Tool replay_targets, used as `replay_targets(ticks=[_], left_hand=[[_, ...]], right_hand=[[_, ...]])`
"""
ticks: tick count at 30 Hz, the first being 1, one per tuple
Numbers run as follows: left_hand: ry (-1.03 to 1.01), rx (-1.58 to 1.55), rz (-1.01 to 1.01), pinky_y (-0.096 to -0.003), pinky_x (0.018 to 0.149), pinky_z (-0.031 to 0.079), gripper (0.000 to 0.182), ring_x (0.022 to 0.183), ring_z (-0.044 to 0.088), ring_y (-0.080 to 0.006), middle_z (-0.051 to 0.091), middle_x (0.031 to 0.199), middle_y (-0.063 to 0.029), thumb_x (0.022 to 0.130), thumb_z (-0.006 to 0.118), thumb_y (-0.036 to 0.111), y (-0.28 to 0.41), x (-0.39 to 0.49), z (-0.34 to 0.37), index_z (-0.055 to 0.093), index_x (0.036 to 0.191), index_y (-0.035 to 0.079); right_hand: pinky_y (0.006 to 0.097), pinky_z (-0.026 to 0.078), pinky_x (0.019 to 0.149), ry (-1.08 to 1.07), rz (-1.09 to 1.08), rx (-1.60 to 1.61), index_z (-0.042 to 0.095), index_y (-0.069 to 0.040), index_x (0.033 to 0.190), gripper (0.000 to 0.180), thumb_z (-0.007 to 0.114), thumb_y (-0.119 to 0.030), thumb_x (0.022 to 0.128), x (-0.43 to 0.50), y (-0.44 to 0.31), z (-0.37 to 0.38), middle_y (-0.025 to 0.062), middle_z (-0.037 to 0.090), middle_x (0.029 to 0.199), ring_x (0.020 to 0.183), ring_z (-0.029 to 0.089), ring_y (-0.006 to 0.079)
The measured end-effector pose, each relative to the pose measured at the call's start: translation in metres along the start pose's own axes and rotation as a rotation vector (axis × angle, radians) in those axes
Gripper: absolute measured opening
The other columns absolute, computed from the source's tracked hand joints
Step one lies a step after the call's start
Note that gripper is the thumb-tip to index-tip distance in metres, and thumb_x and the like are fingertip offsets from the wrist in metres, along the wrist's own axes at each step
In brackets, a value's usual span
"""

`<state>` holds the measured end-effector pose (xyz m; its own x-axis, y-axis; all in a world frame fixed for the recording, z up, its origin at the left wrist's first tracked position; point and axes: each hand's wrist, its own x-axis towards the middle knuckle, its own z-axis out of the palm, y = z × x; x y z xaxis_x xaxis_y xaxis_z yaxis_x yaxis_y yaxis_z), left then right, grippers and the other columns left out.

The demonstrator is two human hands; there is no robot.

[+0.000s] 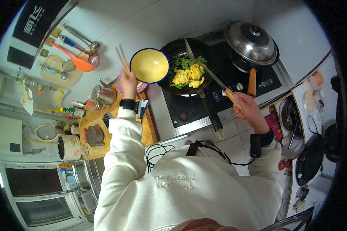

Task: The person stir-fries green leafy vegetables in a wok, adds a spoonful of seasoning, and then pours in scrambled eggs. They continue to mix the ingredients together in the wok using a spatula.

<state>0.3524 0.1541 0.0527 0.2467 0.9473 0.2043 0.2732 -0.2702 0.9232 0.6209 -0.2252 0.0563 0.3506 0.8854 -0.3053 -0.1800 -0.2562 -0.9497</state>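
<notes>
My left hand (pixel 129 85) grips a yellow bowl (pixel 149 65) with a dark blue rim, together with a pair of wooden chopsticks (pixel 122 59). The bowl is tilted beside the wok's left edge, and its inside shows no food. My right hand (pixel 246 107) is closed around the wooden handle of a long metal spatula (pixel 209 72). Its shaft crosses over the black wok (pixel 204 46), and its far end lies by the wok's back rim. Inside the wok, yellow scrambled egg (pixel 188 76) rests on green leafy vegetables (pixel 185 61).
A lidded pan (pixel 251 43) occupies the right burner of the black gas stove (pixel 176 112). The wok's handle (pixel 214 118) juts towards me. On the left, a wooden counter (pixel 115 108) bears a metal pot (pixel 104 94) and a lilac bowl (pixel 120 83). Ladles (pixel 94 46) hang above.
</notes>
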Motion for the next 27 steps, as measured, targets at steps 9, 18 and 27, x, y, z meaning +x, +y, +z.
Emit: replay_targets(ticks=[9,18,27], left_hand=[[0.0,-0.464,-0.432,-0.0212,0.036,0.028,0.016,0.04,0.04,-0.0062,0.047,0.055,0.0027,0.095,0.054,0.018,-0.082,-0.095,-0.118,0.045,0.083,0.01],[0.362,-0.477,-0.6,-0.0229,0.034,0.03,0.013,0.041,0.042,-0.0077,0.045,0.056,0.002,0.092,0.054,0.017,-0.191,-0.164,-0.127,0.043,0.095,0.011],[0.31,-0.564,-0.631,-0.0199,0.033,0.027,0.021,0.039,0.039,-0.0046,0.047,0.061,0.0044,0.096,0.057,0.029,-0.192,-0.151,-0.126,0.048,0.088,0.013]], right_hand=[[0.0431,0.052,0.07,0.347,-0.462,-1.344,0.049,-0.003,0.13,0.056,0.061,0.002,0.076,-0.024,-0.056,0.021,0.021,0.059,0.101,0.084,0.061,0.0399],[0.0266,0.051,0.05,0.242,-0.59,-2.079,0.059,-0.005,0.11,0.03,0.059,-0.006,0.08,0.027,-0.059,0.122,0.0073,0.058,0.088,0.065,0.063,0.0174],[0.0249,0.05,0.047,0.153,-0.818,-2.284,0.062,0.001,0.092,0.014,0.059,-0.007,0.081,0.048,-0.053,0.183,0.0054,0.058,0.07,0.063,0.062,0.0146]])
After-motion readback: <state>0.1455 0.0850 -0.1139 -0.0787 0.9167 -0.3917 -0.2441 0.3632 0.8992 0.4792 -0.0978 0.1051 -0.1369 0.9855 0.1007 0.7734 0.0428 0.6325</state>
